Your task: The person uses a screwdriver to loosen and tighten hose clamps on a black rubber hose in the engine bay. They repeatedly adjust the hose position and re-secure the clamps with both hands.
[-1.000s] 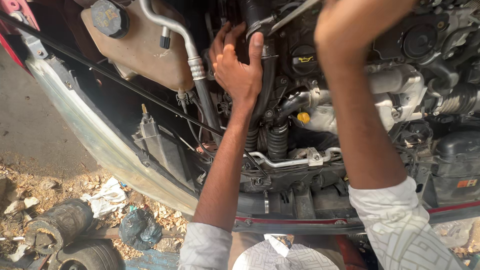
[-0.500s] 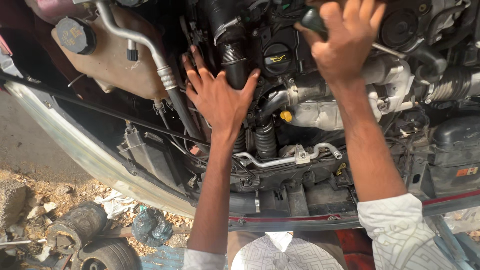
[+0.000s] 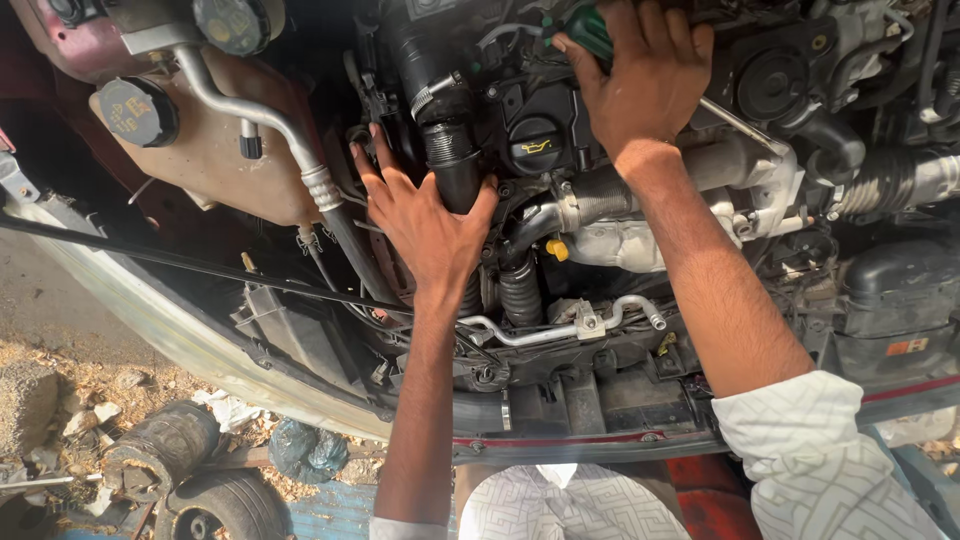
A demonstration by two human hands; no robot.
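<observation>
White patterned cloth fills the near edge of the view, the person's sleeve on the right and shirt front at the bottom middle, with both bare forearms reaching away from it over the car's front panel. Off to the near left, outside the car, an old tyre and bits of rubble lie on the dirt.

Further in, a thin silver pipe runs across the front of the engine bay, and a yellow dipstick handle shows just beyond it. The left hand lies flat with its fingers spread and released, palm down against the black ribbed intake hose, the thumb hooked round the hose's right side; it looks like a bracing or steadying hold rather than a grasp (nothing is pinched between the fingers). To its left a bare metal pipe bends down past a beige fluid tank with a dark round cap.

Farther still, the right hand is clenched round a green-handled tool, which is at the far top of the bay above the black oil filler cap. Only the handle's end shows past the fingers, so I cannot tell where its tip sits; the wrist is bent as if to press or turn downward into the engine top. Black ducting and a ribbed hose fill the far right.
</observation>
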